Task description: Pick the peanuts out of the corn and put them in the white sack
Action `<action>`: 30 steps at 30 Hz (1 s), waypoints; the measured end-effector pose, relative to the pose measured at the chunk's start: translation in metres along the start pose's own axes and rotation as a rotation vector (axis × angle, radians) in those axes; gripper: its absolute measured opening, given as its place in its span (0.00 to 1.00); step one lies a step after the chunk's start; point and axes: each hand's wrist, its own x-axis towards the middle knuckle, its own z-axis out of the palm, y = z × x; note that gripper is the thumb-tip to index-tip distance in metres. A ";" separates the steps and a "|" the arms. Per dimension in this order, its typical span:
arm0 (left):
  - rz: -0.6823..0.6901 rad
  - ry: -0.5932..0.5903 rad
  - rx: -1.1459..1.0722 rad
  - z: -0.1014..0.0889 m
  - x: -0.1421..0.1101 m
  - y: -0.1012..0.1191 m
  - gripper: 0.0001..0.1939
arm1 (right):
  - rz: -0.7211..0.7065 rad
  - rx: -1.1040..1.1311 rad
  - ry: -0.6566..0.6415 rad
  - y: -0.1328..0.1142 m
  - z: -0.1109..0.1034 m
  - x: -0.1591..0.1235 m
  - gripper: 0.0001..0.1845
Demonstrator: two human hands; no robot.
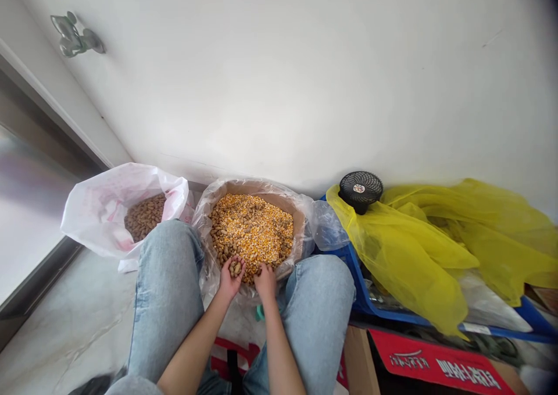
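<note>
A sack lined with clear plastic (204, 209) stands between my knees, filled with yellow corn kernels (255, 226) mixed with brown peanuts. My left hand (231, 274) is cupped palm up at the sack's near edge, fingers curled around several peanuts (236, 266). My right hand (265, 278) lies palm down beside it, its fingers dug into the kernels and partly hidden. To the left, a white plastic bag (98, 209) holds a heap of brown peanuts (145, 216).
My legs in light blue jeans (168, 302) flank the sack. To the right a blue crate (361, 293) is draped with yellow plastic sheet (429, 244), with a small black fan (361, 190) on top. A red-printed cardboard box (440, 366) sits below. White wall behind.
</note>
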 end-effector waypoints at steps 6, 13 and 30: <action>0.009 0.004 0.027 0.001 -0.002 -0.001 0.07 | -0.001 -0.260 -0.089 -0.011 0.019 -0.006 0.23; 0.001 -0.017 0.016 0.001 -0.003 0.000 0.07 | 0.039 0.239 -0.070 -0.005 0.017 0.001 0.14; 0.012 0.004 0.005 0.000 0.001 -0.001 0.07 | 0.343 1.792 -0.170 -0.015 0.006 0.009 0.08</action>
